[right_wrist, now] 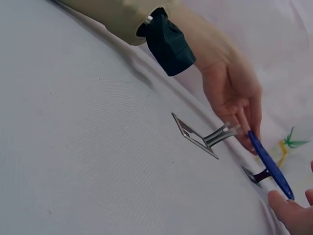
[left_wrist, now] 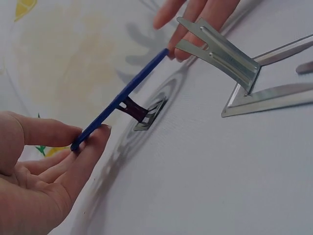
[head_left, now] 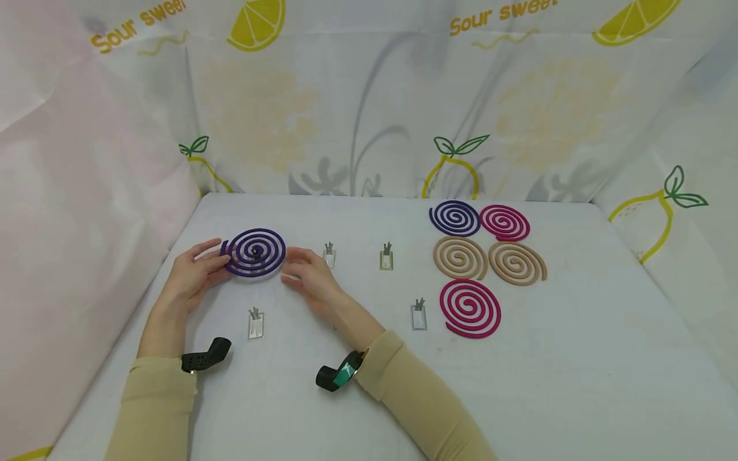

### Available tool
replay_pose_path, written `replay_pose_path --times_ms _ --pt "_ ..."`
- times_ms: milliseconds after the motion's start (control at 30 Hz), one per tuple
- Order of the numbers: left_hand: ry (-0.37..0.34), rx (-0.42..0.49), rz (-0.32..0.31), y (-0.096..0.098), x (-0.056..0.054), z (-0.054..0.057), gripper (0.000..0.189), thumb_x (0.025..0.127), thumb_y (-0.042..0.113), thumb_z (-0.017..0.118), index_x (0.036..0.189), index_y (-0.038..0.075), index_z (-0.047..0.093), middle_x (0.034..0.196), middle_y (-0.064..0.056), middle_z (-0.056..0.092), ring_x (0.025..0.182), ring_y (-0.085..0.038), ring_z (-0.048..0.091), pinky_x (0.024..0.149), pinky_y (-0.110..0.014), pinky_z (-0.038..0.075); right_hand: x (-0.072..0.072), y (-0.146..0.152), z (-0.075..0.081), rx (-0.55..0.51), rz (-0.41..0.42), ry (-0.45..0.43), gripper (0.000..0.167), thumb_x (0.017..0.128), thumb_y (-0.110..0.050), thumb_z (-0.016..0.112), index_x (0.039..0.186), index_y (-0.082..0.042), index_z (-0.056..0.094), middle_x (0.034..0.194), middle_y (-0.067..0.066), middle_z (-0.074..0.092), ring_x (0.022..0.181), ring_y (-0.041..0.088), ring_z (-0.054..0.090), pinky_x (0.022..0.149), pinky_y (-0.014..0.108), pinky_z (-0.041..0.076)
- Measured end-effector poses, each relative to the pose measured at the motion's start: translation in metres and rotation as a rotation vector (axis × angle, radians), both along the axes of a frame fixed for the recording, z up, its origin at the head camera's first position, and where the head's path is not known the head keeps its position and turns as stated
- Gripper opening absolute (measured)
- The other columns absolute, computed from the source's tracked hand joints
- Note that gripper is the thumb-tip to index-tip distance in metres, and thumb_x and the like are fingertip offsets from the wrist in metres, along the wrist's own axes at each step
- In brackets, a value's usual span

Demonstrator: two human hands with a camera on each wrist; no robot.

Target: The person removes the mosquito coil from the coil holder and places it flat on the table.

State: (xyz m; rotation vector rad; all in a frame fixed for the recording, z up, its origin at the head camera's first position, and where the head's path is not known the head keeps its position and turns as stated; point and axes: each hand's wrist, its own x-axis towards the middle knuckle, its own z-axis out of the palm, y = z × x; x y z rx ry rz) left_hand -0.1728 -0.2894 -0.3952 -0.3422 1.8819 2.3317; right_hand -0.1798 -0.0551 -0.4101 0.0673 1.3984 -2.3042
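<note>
A dark blue-purple mosquito coil (left_wrist: 120, 99) sits tilted on the upright prongs of a small metal stand (left_wrist: 135, 110) at the table's left. My left hand (head_left: 193, 274) pinches the coil's left edge, thumb above and fingers beneath. On the opposite side, my right hand (head_left: 314, 282) has loosely bent fingers, with fingertips right at the coil's rim. Closer to me than the coil stands a bare metal stand (head_left: 255, 324), its prongs bent up. It also shows large in the left wrist view.
More bare stands include one (head_left: 328, 257) past my right hand, another (head_left: 386, 258) beyond it and one (head_left: 418, 316) nearer me. Rightward lie a purple coil (head_left: 454, 218), pink coils (head_left: 504, 222) (head_left: 470, 308) and tan coils (head_left: 460, 257) (head_left: 517, 263). A lemon-print cloth (head_left: 369, 96) hangs behind.
</note>
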Motion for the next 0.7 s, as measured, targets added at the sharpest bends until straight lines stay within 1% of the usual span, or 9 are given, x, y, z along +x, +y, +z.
replay_pose_path --times_ms 233,467,567,700 --pt "0.001 -0.033 0.013 0.0010 0.0012 0.0037 0.077 0.096 -0.002 0.061 0.158 -0.001 0.015 0.091 0.015 0.071 0.083 0.000 0.069 0.072 -0.017 0.059 -0.0012 0.0006 0.0040 -0.010 -0.009 -0.002 0.043 0.093 0.006 0.058 0.135 0.002 0.051 0.139 0.018 0.056 0.128 0.032 0.055 0.107 0.039 0.050" --pt "-0.006 -0.026 0.022 0.0017 0.0016 0.0055 0.074 0.095 0.000 0.064 0.156 0.002 0.023 0.092 0.014 0.072 0.083 -0.001 0.069 0.072 -0.017 0.059 -0.0008 0.0026 0.0072 -0.002 -0.018 0.008 0.043 0.092 0.006 0.059 0.134 0.002 0.053 0.134 0.015 0.059 0.126 0.031 0.056 0.103 0.035 0.052" --pt "-0.011 -0.040 0.023 0.0023 0.0009 0.0058 0.072 0.095 0.001 0.064 0.156 0.003 0.026 0.093 0.015 0.072 0.083 -0.001 0.069 0.073 -0.017 0.059 -0.0009 0.0032 0.0084 -0.005 -0.032 0.016 0.042 0.091 0.007 0.059 0.133 0.002 0.053 0.132 0.015 0.060 0.124 0.030 0.058 0.102 0.035 0.053" --pt "-0.012 -0.057 0.014 0.0034 0.0000 0.0066 0.070 0.095 0.002 0.063 0.156 0.002 0.027 0.092 0.015 0.072 0.083 0.000 0.068 0.074 -0.016 0.058 -0.0020 0.0037 0.0093 -0.009 -0.059 0.010 0.040 0.090 0.010 0.058 0.129 0.002 0.055 0.128 0.017 0.061 0.115 0.026 0.063 0.100 0.035 0.055"
